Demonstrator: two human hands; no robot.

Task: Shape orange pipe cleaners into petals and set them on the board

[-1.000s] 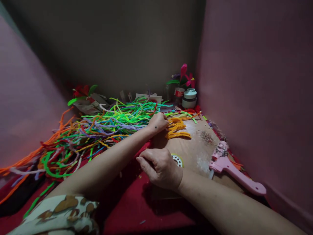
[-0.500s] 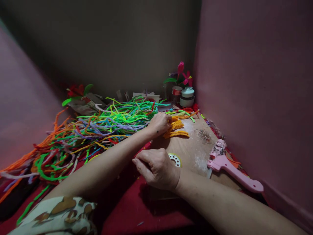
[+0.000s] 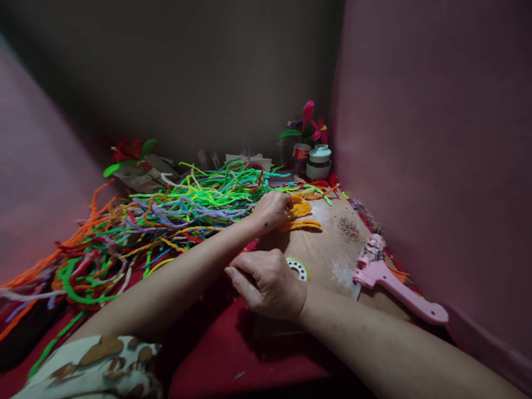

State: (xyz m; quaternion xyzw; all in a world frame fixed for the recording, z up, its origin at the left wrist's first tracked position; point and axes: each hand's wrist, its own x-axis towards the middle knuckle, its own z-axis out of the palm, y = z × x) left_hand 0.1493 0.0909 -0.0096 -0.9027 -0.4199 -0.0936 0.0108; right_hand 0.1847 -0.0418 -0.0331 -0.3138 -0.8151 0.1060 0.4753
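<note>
My left hand (image 3: 272,211) reaches forward onto the wooden board, its fingers closed on a bunch of orange folded pipe cleaner pieces (image 3: 301,209). More orange pieces (image 3: 305,225) lie just below that bunch. Nearer to me, my right hand (image 3: 268,284) is closed, thumb against the curled fingers; anything inside it is hidden. Just behind the right wrist, a roll of tape (image 3: 300,268) with a white, holed core lies partly covered on the board.
A large tangle of colourful pipe cleaners (image 3: 199,199) spreads to the left. On the right lies a pink glue gun (image 3: 399,282) beside small scraps (image 3: 348,228). A lidded jar (image 3: 319,162) and pink flowers (image 3: 308,113) stand at the back, near the walls.
My left hand shifts very slightly among the orange pieces. My right hand stays in place, and the view tilts a little.
</note>
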